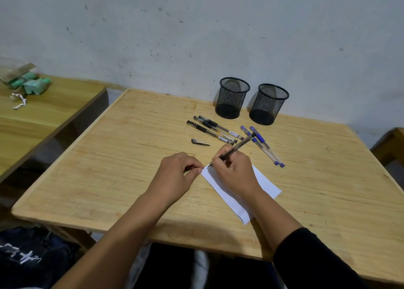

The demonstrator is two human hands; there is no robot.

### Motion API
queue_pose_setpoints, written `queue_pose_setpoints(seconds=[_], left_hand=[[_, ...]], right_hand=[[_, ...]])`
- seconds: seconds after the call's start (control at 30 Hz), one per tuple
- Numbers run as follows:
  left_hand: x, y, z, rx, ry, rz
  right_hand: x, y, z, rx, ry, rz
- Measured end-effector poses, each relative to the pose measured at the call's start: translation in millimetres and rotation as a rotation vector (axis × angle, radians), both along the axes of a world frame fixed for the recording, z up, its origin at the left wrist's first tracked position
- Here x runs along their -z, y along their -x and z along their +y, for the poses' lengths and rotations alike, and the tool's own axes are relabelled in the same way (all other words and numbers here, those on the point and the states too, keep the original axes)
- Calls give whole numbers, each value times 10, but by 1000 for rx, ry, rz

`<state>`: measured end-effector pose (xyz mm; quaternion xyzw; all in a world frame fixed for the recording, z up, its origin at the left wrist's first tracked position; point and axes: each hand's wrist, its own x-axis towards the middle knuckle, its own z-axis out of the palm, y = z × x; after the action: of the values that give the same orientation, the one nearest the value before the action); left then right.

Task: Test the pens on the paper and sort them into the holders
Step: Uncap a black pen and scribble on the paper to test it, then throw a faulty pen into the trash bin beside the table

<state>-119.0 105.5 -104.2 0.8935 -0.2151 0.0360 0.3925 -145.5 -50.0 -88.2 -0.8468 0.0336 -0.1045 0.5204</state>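
My right hand [235, 171] grips an uncapped black pen [239, 145], its tip touching the far left corner of a white paper [265, 185]. My left hand [175, 175] rests curled on the table and pins the paper's corner with its fingertips. The pen's black cap [200, 142] lies on the wood beyond my left hand. Three capped black pens [215, 129] lie side by side in front of the left mesh holder [232, 97]. Two blue pens [263, 145] lie to their right, below the right mesh holder [269, 104]. Both holders look empty.
The wooden table [131, 157] stands against a scuffed grey wall. A second table [43, 114] at the left carries green packets [32, 83] and a white scrap. Another piece of wooden furniture [391, 144] pokes in at the right edge.
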Motion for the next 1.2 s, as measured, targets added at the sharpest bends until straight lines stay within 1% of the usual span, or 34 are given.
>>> queue_pose_setpoints(seconds=[0.07, 0.13, 0.2, 0.23, 0.27, 0.4, 0.47, 0.53, 0.67, 0.73, 0.9, 1.07, 1.2], left_hand=[[-34, -30, 0, 1, 11, 39], [-89, -111, -15, -47, 58, 53], [-134, -248, -52, -131, 103, 8], [-150, -326, -80, -161, 100, -10], [-164, -403, -115, -173, 75, -12], [-122, -654, -264, -130, -139, 45], [-119, -685, -307, -126, -171, 45], [-163, -657, -329, -136, -110, 39], [-337, -485, -352, -101, 206, 111], [-388, -415, -365, -76, 290, 134], [-494, -318, -368, -58, 381, 124], [-590, -251, -379, 16, 365, 98], [-632, -200, -411, -12, 381, 34]], right_hand=[[-32, -14, -11, 36, -46, -8], [-89, -44, -49, 99, -170, -12], [-157, -72, -109, 161, -304, 4], [-190, -82, -141, 186, -335, 18], [-224, -87, -167, 203, -352, 33], [-327, -79, -223, 232, -481, 66], [-350, -79, -243, 231, -513, 63], [-360, -89, -263, 221, -528, 48], [-422, -98, -270, 197, -500, 0], [-463, -99, -255, 183, -486, -34], [-541, -89, -234, 158, -491, -69], [-584, -46, -236, 102, -507, -91], [-622, -18, -230, 51, -534, -134]])
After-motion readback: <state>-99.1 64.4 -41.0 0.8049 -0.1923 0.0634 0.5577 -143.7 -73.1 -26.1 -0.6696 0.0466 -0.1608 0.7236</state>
